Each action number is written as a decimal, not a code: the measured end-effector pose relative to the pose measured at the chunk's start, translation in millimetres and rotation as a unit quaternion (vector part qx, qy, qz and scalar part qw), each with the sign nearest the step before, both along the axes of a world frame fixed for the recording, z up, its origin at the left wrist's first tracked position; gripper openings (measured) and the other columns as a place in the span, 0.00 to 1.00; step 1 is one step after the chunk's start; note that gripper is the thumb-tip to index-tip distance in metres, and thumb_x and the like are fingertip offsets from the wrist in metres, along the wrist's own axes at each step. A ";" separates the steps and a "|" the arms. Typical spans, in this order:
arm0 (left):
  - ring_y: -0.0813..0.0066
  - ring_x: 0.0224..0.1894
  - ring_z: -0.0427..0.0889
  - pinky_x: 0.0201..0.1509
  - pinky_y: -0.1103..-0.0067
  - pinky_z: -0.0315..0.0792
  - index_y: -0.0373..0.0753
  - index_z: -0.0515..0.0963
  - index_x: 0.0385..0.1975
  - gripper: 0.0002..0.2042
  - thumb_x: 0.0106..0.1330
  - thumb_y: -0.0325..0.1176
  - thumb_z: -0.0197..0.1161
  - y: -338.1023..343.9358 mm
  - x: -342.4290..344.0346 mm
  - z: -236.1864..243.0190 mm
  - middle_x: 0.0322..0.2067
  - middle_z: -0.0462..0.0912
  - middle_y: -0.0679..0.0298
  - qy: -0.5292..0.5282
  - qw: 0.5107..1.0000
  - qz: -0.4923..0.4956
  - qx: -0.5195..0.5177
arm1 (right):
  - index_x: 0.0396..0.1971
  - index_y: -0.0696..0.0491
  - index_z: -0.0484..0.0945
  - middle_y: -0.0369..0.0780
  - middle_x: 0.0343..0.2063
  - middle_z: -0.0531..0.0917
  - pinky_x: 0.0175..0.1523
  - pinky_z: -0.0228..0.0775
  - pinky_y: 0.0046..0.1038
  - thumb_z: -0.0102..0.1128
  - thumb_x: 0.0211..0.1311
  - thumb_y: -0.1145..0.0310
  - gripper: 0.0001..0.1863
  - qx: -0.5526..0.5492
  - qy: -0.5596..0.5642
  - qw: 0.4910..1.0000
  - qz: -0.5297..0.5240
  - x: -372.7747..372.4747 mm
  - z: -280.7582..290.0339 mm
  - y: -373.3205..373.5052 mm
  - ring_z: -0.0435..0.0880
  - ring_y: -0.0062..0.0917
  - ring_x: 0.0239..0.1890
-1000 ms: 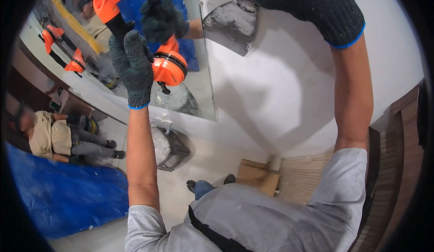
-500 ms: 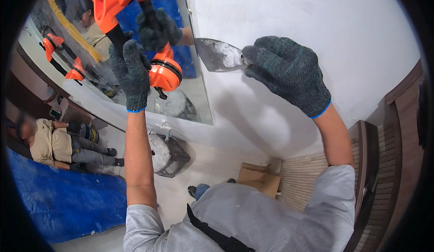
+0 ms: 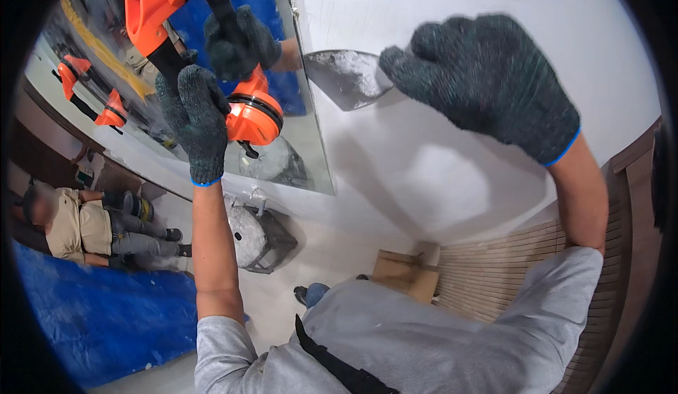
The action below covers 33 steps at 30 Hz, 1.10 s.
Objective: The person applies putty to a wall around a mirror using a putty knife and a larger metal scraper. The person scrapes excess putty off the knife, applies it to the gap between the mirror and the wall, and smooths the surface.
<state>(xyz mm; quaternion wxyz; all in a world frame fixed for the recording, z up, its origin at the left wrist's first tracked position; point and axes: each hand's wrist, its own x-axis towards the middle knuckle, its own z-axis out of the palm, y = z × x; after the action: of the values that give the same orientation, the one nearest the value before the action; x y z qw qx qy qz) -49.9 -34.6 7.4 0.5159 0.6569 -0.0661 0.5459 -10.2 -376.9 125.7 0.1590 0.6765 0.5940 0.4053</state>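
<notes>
My left hand (image 3: 194, 122), in a dark knitted glove, is closed round the black handle bar of an orange suction lifter (image 3: 254, 117). The lifter sits on a large mirror (image 3: 321, 171) against the white wall. My right hand (image 3: 487, 76), gloved alike, is closed on a putty knife (image 3: 349, 80) whose handle is hidden by the fingers. Its broad, white-smeared metal blade meets the mirror's right edge; how deep its tip sits behind the edge I cannot tell. A gloved hand and orange lifter parts are reflected in the glass.
Below the mirror stands a grey-white bucket-like container (image 3: 247, 239) on a dark base. An opened cardboard box (image 3: 406, 274) lies on the floor. Blue sheeting (image 3: 106, 309) spreads at lower left, near a person in a beige shirt (image 3: 78, 221). Slatted panelling (image 3: 487, 281) runs along the right.
My right hand has moved right and up, looking larger, and the knife's blade is tilted differently at the mirror's edge. My left hand and the lifter have shifted slightly left in view.
</notes>
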 end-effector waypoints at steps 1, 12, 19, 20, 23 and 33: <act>0.85 0.17 0.68 0.19 0.83 0.62 0.37 0.73 0.42 0.13 0.83 0.41 0.54 2.5 0.0 -1.2 0.21 0.73 0.69 0.001 1.000 -0.001 0.010 | 0.49 0.46 0.82 0.36 0.27 0.79 0.32 0.75 0.36 0.66 0.55 0.69 0.19 -0.022 -0.024 0.999 -0.005 4.0 7.4 4.3 0.83 0.30 0.29; 0.84 0.16 0.68 0.19 0.83 0.61 0.35 0.74 0.51 0.14 0.83 0.41 0.54 11.1 7.3 -2.5 0.22 0.73 0.68 0.006 0.997 -0.077 -0.011 | 0.40 0.48 0.80 0.38 0.25 0.80 0.24 0.76 0.39 0.61 0.59 0.66 0.09 0.103 0.082 0.989 -0.073 -12.5 -51.3 -0.2 0.85 0.33 0.24; 0.85 0.17 0.68 0.19 0.83 0.61 0.35 0.73 0.54 0.14 0.82 0.40 0.55 5.6 6.0 -5.7 0.23 0.74 0.69 0.019 0.998 -0.053 -0.021 | 0.43 0.45 0.83 0.38 0.27 0.79 0.30 0.75 0.37 0.64 0.56 0.67 0.13 0.047 0.075 0.995 -0.041 -8.7 -0.5 7.1 0.84 0.33 0.27; 0.85 0.17 0.68 0.19 0.83 0.62 0.35 0.73 0.54 0.14 0.83 0.40 0.55 6.5 6.1 -5.7 0.23 0.74 0.69 0.024 0.999 -0.045 -0.019 | 0.43 0.45 0.83 0.38 0.27 0.80 0.28 0.76 0.38 0.63 0.57 0.68 0.13 0.058 0.080 0.994 -0.054 -10.9 -10.1 6.0 0.85 0.34 0.27; 0.85 0.17 0.68 0.19 0.83 0.62 0.36 0.73 0.52 0.13 0.82 0.40 0.55 10.4 6.1 -6.0 0.23 0.73 0.70 0.010 0.996 -0.093 -0.014 | 0.46 0.46 0.82 0.38 0.26 0.79 0.24 0.75 0.38 0.62 0.58 0.68 0.15 0.153 0.092 0.981 -0.070 -14.2 -76.4 -1.5 0.84 0.33 0.25; 0.87 0.17 0.67 0.20 0.84 0.62 0.37 0.74 0.55 0.13 0.82 0.40 0.55 11.6 8.3 -7.3 0.23 0.73 0.71 0.018 0.995 -0.100 -0.022 | 0.46 0.48 0.82 0.38 0.27 0.78 0.26 0.75 0.37 0.60 0.59 0.68 0.14 0.193 0.096 0.970 -0.111 -29.4 -87.4 6.0 0.83 0.32 0.26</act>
<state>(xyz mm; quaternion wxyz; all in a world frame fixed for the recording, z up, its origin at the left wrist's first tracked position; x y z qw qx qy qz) -41.6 -23.0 0.0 0.5837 0.6450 -0.1100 0.4808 -39.6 -370.9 38.3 0.0122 0.7918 0.4380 0.4254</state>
